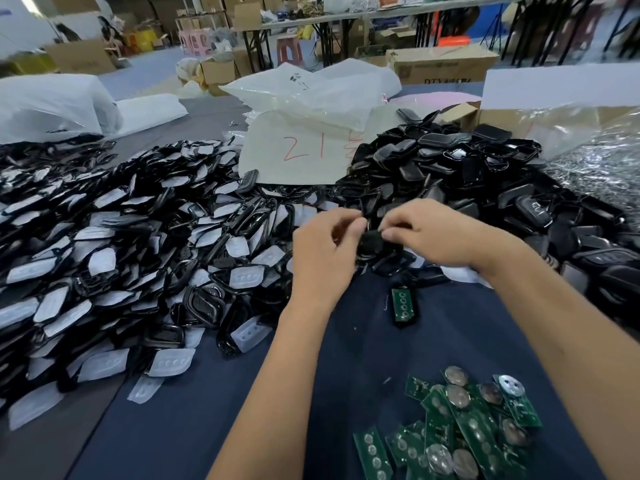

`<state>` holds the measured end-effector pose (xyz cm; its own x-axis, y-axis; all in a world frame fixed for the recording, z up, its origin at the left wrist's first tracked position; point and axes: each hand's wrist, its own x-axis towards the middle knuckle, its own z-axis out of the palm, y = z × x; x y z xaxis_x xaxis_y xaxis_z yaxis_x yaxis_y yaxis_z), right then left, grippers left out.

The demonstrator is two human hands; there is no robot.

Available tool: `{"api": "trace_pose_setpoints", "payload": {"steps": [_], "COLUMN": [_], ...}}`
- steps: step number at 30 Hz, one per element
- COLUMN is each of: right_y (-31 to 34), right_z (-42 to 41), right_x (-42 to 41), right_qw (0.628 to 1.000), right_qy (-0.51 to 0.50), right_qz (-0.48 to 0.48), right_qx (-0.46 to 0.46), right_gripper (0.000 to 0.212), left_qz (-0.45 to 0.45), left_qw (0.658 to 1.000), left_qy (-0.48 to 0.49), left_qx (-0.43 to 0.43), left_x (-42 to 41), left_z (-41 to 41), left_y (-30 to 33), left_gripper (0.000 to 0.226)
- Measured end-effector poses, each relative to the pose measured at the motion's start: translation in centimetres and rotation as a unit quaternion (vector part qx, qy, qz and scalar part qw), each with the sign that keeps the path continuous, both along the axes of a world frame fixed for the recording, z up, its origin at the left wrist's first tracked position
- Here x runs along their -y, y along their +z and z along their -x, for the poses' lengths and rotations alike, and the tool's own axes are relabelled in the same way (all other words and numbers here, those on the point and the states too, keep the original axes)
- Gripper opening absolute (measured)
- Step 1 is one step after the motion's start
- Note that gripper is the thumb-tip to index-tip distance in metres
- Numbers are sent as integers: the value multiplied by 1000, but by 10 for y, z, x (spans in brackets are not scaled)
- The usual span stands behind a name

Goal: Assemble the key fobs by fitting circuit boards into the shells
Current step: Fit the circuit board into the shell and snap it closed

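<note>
My left hand (323,252) and my right hand (438,233) meet at the middle of the table, and both pinch one black key fob shell (375,239) between their fingertips. The shell is blurred and partly hidden by the fingers. Just below it a shell with a green circuit board (402,305) fitted in lies on the dark blue cloth (242,410). A heap of loose green circuit boards (464,424) with round battery holders lies at the lower right.
A wide pile of black shell halves with white rubber pads (114,254) covers the left. Another pile of black shells (450,174) fills the right. Behind them lie clear plastic bags (311,88), a sheet marked "21" (301,148) and cardboard boxes (443,65).
</note>
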<state>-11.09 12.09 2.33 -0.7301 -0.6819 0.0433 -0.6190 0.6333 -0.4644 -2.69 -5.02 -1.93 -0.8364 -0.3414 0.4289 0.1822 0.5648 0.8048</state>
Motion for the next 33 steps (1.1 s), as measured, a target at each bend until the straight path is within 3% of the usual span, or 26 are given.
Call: {"api": "trace_pose_setpoints", "payload": {"steps": [4, 7, 9, 11, 14, 18, 22, 27, 33], "right_y": [-12, -26, -37, -46, -54, -57, -58, -59, -57], "right_z": [-26, -45, -59, -71, -82, -83, -82, -84, -81], "right_x": [-33, -48, -51, -49, -46, -49, -50, -48, -51], "right_qw": [999, 979, 930, 857, 767, 723, 712, 695, 667], "right_qy": [-22, -66, -127, -185, -212, -230, -229, -202, -170], "right_qz": [22, 179, 324, 455, 564, 602, 607, 627, 653], "right_qx": [22, 73, 113, 154, 219, 248, 269, 290, 315], "right_gripper": [21, 22, 21, 18, 14, 21, 24, 21, 45], "left_qz": [-72, -156, -229, -308, -396, -343, -238, -213, -224], "left_qw": [982, 966, 955, 936, 903, 919, 945, 951, 943], "left_qy": [-150, -182, -164, -146, -145, -172, -198, -197, -211], "left_qx": [85, 95, 96, 94, 83, 89, 102, 103, 124], "left_x": [-21, -28, -42, -60, -78, -73, -61, -58, -60], "left_z": [-4, -7, -10, -14, -19, -21, -21, -20, -20], "left_y": [-7, -5, -6, -8, -9, -7, -6, -7, -6], "left_gripper": [11, 13, 15, 16, 15, 8, 5, 7, 6]}}
